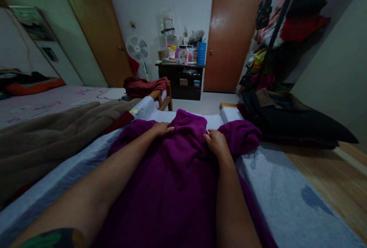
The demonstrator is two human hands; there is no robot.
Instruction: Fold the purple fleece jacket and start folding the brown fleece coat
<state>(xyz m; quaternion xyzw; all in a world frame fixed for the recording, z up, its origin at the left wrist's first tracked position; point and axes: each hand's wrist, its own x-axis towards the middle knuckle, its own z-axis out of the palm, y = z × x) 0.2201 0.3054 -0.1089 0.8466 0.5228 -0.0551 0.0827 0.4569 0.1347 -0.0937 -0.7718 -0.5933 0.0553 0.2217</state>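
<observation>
A purple long-sleeved sweater [177, 187] of soft fabric is spread in front of me on a bed with a light blue patterned sheet [266, 179]. Its collar points away from me, and both sleeves lie bunched out to the sides. My left hand [163, 128] grips the cloth at the left shoulder, thumb towards the collar. At the right shoulder, my right hand [215, 141] pinches the fabric with curled fingers. Wrinkles run across the chest between the two hands. The lower part of the sweater continues towards me, partly hidden under my forearms.
To the left lie a brown blanket [63, 133] and a second bed with a pink sheet [37, 104]. Dark folded clothes [298, 114] are stacked at the right. Beyond the bed stand a fan [137, 47], a dark cabinet [179, 83] and a wooden door [229, 30].
</observation>
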